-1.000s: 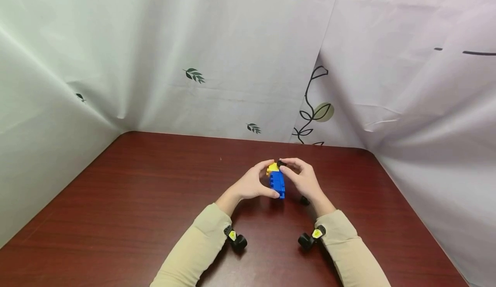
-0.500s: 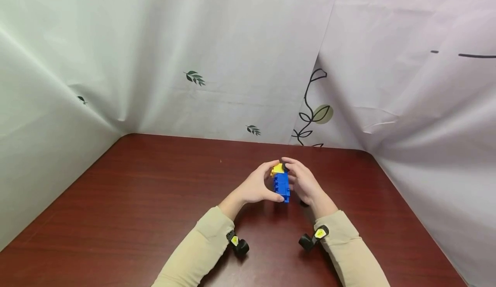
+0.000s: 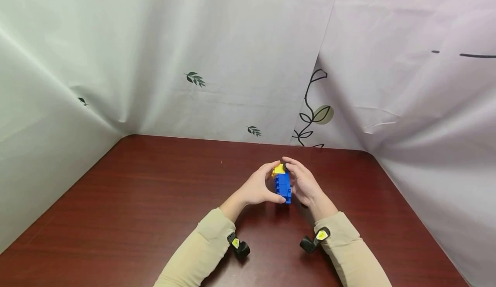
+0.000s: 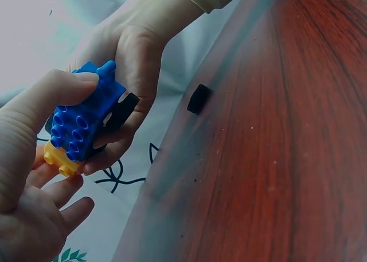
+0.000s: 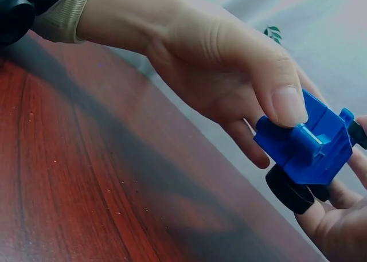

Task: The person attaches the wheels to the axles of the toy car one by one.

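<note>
Both hands hold a toy vehicle of blue building blocks [image 3: 283, 185], raised over the table, with a yellow block [image 3: 279, 169] at its far end. My left hand [image 3: 254, 187] grips it lengthwise, thumb on the near blue end and fingers at the yellow end. Round studs show on the blue part [image 4: 74, 130] in the left wrist view. From the other side my right hand [image 3: 307, 187] pinches the toy near a black wheel [image 3: 286, 166]; its thumb presses the blue top in the right wrist view. There, a black wheel [image 5: 289, 190] shows beneath the blue body [image 5: 315, 147].
A small black piece [image 4: 199, 98] lies on the dark red wooden table [image 3: 162, 201], partly hidden behind the right wrist in the head view. White cloth [image 3: 240, 54] with leaf prints hangs behind and beside the table. Each sleeve carries a black wrist camera [image 3: 242, 249].
Both hands and the toy have shifted slightly right and nearer. The right thumb has moved off the toy's top edge toward its side, uncovering more of the blue blocks.
</note>
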A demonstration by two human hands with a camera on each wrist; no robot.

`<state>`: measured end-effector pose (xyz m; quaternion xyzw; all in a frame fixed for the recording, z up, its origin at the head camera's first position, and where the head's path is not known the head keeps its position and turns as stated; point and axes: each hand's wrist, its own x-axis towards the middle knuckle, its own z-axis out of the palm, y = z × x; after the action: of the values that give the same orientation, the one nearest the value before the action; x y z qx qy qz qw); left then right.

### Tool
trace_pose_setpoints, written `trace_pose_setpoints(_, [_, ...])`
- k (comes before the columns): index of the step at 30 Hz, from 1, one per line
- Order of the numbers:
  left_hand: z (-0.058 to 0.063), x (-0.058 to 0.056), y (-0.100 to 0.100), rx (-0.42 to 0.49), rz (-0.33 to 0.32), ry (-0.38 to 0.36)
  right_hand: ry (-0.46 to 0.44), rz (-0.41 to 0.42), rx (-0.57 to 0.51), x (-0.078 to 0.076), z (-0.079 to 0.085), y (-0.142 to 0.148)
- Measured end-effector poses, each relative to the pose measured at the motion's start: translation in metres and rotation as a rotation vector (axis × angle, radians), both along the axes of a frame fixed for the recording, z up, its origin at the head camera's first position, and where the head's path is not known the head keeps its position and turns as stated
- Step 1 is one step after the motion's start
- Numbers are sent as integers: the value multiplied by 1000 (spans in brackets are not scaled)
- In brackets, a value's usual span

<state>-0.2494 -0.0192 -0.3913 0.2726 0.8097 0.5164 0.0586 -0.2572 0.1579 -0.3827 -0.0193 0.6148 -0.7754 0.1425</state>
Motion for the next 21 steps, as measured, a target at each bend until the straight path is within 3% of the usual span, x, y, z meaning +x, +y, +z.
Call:
trace_pose_setpoints(8, [3,1,0,-42,18,44,18,-122,5,2,0,-6])
trace_pose_setpoints(21, [5,5,0,-64,36,78,36,-143,7,3,1,-7])
